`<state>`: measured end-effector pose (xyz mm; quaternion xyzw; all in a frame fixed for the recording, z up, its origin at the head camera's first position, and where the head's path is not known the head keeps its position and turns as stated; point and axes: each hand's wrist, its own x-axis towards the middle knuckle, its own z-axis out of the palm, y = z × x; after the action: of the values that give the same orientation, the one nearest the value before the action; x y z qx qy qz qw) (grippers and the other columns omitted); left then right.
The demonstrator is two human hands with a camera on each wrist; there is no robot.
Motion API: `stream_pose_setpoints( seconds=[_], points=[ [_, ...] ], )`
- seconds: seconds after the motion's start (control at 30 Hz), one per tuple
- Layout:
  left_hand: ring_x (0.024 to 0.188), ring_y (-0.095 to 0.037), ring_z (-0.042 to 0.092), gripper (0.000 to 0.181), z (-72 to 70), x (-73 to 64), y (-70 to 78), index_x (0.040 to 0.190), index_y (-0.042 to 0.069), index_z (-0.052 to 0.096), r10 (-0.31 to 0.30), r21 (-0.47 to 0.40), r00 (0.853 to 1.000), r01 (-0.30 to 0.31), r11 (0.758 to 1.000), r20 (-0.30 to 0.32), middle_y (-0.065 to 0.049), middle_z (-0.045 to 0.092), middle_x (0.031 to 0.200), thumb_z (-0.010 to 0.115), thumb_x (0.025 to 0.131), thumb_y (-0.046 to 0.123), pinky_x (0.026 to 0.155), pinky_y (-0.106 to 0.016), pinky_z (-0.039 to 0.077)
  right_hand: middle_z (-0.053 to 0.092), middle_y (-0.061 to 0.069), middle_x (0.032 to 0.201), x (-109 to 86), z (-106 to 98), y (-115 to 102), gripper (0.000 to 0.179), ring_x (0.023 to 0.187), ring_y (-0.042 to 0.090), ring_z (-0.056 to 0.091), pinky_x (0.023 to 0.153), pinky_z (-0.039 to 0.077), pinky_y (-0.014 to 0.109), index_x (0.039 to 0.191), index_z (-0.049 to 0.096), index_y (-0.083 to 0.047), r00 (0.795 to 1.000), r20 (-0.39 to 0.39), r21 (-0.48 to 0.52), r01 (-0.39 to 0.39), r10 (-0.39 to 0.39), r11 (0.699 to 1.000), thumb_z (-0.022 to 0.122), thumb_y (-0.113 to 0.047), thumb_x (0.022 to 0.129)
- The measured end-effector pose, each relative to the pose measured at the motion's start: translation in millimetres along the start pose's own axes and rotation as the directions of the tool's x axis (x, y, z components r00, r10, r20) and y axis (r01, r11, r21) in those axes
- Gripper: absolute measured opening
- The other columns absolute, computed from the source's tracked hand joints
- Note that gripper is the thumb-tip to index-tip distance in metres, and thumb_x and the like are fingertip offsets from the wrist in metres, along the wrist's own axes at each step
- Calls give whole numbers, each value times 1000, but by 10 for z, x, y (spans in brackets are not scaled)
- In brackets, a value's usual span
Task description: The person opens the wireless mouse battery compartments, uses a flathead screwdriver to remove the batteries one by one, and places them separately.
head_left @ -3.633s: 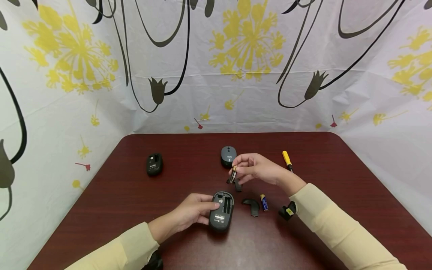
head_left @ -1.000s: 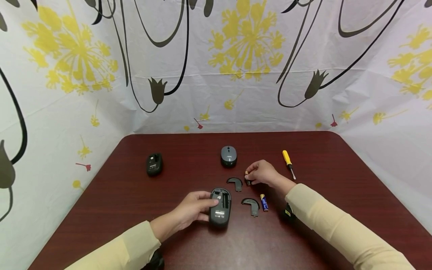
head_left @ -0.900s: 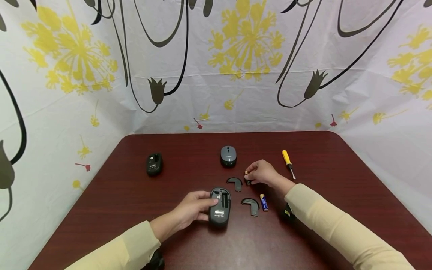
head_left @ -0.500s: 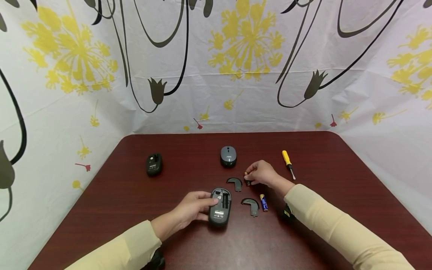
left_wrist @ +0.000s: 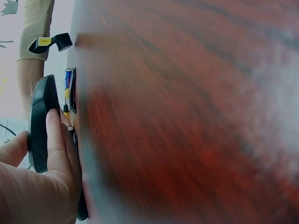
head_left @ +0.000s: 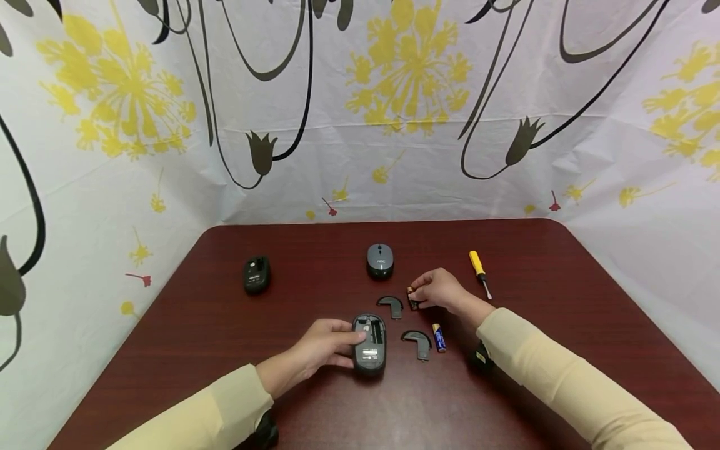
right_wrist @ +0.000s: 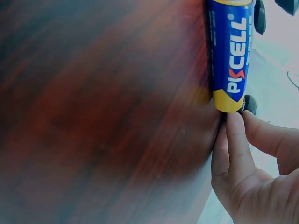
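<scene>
Computer mouse [head_left: 370, 345] held above the front-middle part of the table with its underside turned up; its battery compartment lies uncovered, though the dark interior is hard to make out. The left hand [head_left: 317, 350] grips the mouse at its left edge, the thumb laid over the underside and the other fingers partly hidden by the shell; in the left wrist view these fingers lie between shell and tabletop. The right hand [head_left: 441, 290] pinches a dark, gold-tipped battery [head_left: 413, 299] at the tabletop; the fingers cover much of it, and whether a second cell lies behind them cannot be told. In the right wrist view the fingertips are partly masked by a blue battery [head_left: 439, 338], which fills the foreground and is cut off by the upper border. In the head view this cell lies beside the near cover [head_left: 419, 344], a curved black piece with a tab; a similar far cover [head_left: 392, 306] lies between the held mouse and the right hand. Farther back stand a grey mouse [head_left: 380, 261], top side up, and, well to the left, a dark mouse [head_left: 257, 275], underside up, its label too small to read. A yellow-handled screwdriver [head_left: 480, 274] lies beyond the right hand. The reddish-brown table [head_left: 315, 400] is cut off at the lower border, as are both pale yellow sleeves [head_left: 568, 369]; a patterned white cloth [head_left: 337, 150] rises behind.
</scene>
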<state>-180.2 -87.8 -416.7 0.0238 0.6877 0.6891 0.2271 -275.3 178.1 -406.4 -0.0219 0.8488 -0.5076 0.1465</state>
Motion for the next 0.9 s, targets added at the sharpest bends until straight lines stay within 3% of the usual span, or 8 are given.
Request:
stream_pose_setpoints(
  seconds=[0.53, 0.9],
  points=[
    [81, -26, 69, 44, 25, 129, -50, 118, -19, 54, -21, 73, 999, 24, 997, -46, -17, 68, 92, 72, 88, 8, 65, -39, 59, 68, 16, 93, 16, 7, 38, 21, 83, 25, 69, 72, 59, 37, 108, 63, 12, 1000, -4, 32, -11, 11, 999, 66, 5, 89],
    [76, -23, 69, 38, 65, 150, 5, 110, -15, 61, -9, 207, 998, 22, 978, -63, -15, 69, 87, 76, 84, 8, 62, -37, 59, 68, 16, 92, -5, -4, 10, 19, 80, 23, 68, 71, 59, 37, 106, 64, 12, 1000, -6, 21, -9, 9, 1000, 67, 5, 88]
  ],
)
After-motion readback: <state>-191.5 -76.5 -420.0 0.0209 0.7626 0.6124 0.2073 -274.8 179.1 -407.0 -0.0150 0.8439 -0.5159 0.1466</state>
